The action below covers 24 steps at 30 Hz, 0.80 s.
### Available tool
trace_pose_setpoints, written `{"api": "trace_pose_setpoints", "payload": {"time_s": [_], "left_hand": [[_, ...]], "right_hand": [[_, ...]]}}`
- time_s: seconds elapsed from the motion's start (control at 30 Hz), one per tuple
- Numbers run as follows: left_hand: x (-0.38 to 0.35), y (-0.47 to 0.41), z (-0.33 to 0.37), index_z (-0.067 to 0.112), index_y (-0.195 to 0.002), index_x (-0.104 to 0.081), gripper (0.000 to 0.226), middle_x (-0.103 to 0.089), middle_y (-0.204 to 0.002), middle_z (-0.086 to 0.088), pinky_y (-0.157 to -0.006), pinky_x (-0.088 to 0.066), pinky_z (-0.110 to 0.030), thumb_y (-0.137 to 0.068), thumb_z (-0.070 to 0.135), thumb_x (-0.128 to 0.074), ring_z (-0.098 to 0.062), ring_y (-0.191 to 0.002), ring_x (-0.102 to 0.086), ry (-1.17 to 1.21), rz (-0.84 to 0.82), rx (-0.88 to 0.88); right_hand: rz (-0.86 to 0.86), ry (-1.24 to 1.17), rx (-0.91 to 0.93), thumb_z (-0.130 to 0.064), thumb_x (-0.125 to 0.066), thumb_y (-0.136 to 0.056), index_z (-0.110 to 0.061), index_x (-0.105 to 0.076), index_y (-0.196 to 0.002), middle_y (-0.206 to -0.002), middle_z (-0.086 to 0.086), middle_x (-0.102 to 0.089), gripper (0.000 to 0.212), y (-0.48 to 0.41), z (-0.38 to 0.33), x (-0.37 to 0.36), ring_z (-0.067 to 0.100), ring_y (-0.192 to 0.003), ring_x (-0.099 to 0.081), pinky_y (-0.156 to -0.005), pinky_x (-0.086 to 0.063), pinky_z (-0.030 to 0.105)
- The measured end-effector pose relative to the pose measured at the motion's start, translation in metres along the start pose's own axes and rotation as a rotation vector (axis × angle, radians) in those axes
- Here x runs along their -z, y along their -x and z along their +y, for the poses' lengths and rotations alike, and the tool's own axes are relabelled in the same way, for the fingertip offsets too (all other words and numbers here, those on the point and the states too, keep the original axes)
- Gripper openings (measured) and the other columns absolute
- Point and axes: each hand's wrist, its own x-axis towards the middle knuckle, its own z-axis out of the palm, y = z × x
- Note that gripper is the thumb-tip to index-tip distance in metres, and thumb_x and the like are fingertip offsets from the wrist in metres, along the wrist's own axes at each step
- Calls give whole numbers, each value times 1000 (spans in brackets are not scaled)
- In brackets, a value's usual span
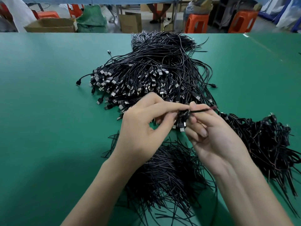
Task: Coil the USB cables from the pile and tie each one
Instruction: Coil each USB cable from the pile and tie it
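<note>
Your left hand [143,128] had its forefinger stretched over the top of a coiled cable [183,117] and its thumb closing from below, so the two pinched the little bundle between them. Its other fingers were curled in behind and mostly hidden. Your right hand [213,137] met it from the other side, with thumb and forefinger clamped on a thin black strand [202,110] that ran out of the coil toward the right. The strand's far tip was blurred and hard to read. The remaining right fingers curled under the coil, and whether they touched it could not be told. One USB plug [182,127] hung out beneath the bundle, while the number of turns was lost behind your fingers.

You held it all over the near edge of the big pile of loose cables [146,74], which lay with plugs fanned toward you on the green table [40,111]. Under your wrists lay a heap of short black strands [167,175], partly covered by both forearms. On your right sat a mound of bundled cables [263,141], cut off by the frame's edge. Beyond the table, orange stools [197,22] and a cardboard box [50,25] were dim.
</note>
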Motion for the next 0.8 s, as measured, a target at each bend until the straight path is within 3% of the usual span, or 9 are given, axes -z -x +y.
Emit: {"api": "trace_pose_setpoints", "payload": {"time_s": [0.07,0.17,0.27,0.3,0.37,0.43,0.53,0.63,0.8], "left_hand": [[1,1,-1,23,-114,-80,25,-75,-94,9,-72,-53,-28,-99,9,-66,-12,-84,-70,117,-47,94],[1,-1,-1,28,-104,-82,15,-74,-78,8,-56,-44,-28,-98,21,-70,-4,-65,-59,323,-75,270],[-2,-2,0,31,-102,-78,22,-78,-92,4,-72,-54,-34,-87,16,-82,-6,-82,-71,463,-63,372],[-4,-2,0,33,-109,-74,33,-78,-98,3,-77,-53,-42,-84,13,-83,-8,-88,-71,499,-52,402],[-6,-2,-1,36,-122,-65,49,-77,-103,3,-77,-47,-42,-83,11,-80,-5,-88,-68,540,-40,427],[-7,-2,-1,36,-131,-62,54,-73,-103,10,-75,-42,-33,-86,9,-75,0,-86,-62,464,-60,380],[-3,-2,-2,24,-126,-70,44,-70,-109,15,-85,-42,-15,-89,2,-73,-3,-103,-62,195,-67,187],[2,-2,-4,25,-114,-75,33,-66,-113,11,-99,-43,-24,-91,3,-75,-17,-115,-59,-3,-35,12],[3,0,-4,26,-106,-80,27,-60,-88,0,-76,-46,-25,-94,3,-72,-21,-84,-57,46,-39,57]], "right_hand": [[30,28,19,-11,-67,-82,-19,-67,-63,-56,-2,-48,20,0,0,0,1,-37,-30,-37,-27,14],[35,115,51,-15,-70,-87,-18,-64,-68,-54,-5,-48,20,3,1,0,2,-39,-33,-40,-32,15],[30,110,53,-18,-71,-83,-18,-63,-68,-56,-3,-49,17,3,1,-2,1,-38,-33,-40,-32,13],[14,73,41,-18,-69,-82,-16,-62,-69,-57,-2,-49,15,3,0,-3,1,-37,-32,-39,-30,13],[-25,2,8,-16,-66,-82,-14,-60,-72,-58,-1,-48,12,3,0,-5,0,-37,-31,-37,-27,12],[-57,-51,-37,-13,-64,-82,-13,-58,-72,-59,-1,-49,12,3,1,-5,0,-36,-30,-36,-25,12],[-82,-96,-86,-8,-60,-81,-10,-58,-74,-57,1,-49,7,2,1,-3,1,-34,-30,-34,-24,11],[-84,-104,-110,-4,-58,-76,-8,-58,-81,-57,-1,-49,6,2,3,-2,1,-35,-30,-34,-23,12],[-98,-66,-33,-14,-62,-74,-11,-63,-76,-56,-6,-47,4,6,5,-2,1,-40,-28,-38,-23,13]]}}
